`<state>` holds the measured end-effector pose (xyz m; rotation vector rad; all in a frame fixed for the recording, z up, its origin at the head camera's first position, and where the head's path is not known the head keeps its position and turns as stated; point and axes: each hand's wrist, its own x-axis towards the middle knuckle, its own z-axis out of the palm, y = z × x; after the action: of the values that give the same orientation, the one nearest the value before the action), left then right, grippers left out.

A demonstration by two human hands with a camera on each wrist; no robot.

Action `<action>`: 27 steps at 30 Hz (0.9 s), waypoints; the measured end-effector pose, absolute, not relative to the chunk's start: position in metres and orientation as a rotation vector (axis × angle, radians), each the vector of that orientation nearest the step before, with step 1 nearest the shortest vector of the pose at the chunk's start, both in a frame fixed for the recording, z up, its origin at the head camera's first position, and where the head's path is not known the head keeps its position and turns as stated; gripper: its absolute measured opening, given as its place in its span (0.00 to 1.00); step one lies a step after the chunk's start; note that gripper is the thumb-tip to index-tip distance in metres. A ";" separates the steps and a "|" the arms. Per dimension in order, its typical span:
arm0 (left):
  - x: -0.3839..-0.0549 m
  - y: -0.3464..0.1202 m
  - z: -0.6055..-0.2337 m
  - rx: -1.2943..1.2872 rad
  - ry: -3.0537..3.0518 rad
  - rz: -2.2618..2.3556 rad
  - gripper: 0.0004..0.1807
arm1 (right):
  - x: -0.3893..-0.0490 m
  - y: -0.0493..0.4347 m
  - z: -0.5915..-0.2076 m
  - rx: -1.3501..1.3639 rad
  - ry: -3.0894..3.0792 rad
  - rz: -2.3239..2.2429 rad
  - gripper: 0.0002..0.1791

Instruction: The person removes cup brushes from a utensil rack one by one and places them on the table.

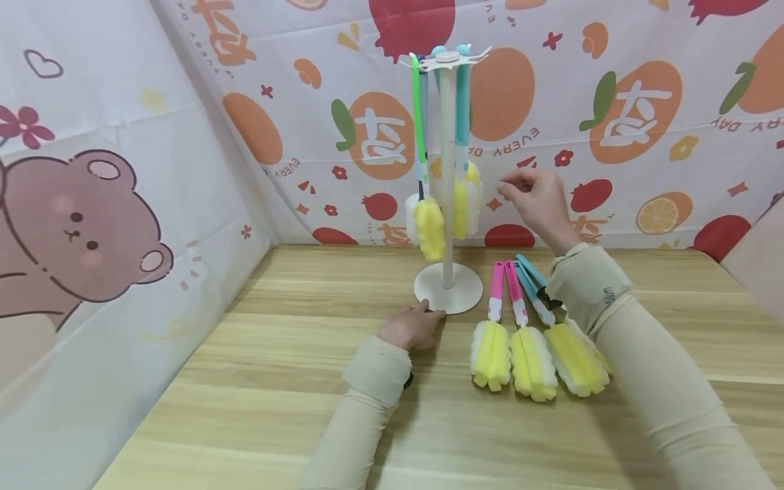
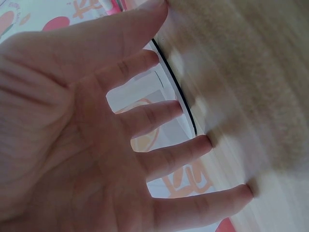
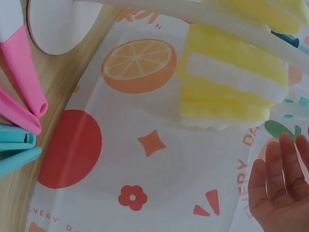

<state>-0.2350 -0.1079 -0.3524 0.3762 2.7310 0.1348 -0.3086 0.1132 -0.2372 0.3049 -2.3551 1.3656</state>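
A white hanging rack (image 1: 448,170) stands on a round base (image 1: 454,289). Several sponge cleaning brushes hang from it, among them a green-handled one (image 1: 419,116) and a teal-handled one (image 1: 462,116). My left hand (image 1: 412,328) rests at the front edge of that base, its fingers (image 2: 159,162) extended and their tips on the wood and the base rim. To the right of the hanging sponges my right hand (image 1: 539,204) is raised in the air, fingers loosely bent and holding nothing. In the right wrist view, the hand (image 3: 285,188) is apart from the yellow-and-white sponges (image 3: 231,63).
On the wooden table (image 1: 275,381), right of the base, lie two pink-handled sponge brushes (image 1: 497,289) and teal-handled ones (image 1: 531,289), partly hidden by the right sleeve. A fruit-print cloth (image 1: 380,136) hangs behind, a bear-print cloth (image 1: 79,224) at left.
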 end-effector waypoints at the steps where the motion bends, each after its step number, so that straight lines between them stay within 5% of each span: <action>1: -0.235 -0.108 -0.352 0.373 2.729 0.138 0.32 | -0.309 0.112 -0.237 0.308 -2.348 1.361 0.15; 27: -0.234 -0.109 -0.352 0.352 2.720 0.202 0.33 | -0.320 0.089 -0.233 0.372 -2.281 1.366 0.16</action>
<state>-0.2337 -0.1089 -0.3517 0.3524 2.7195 0.2025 -0.3199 0.0893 -0.2334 0.3722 -2.2811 1.3657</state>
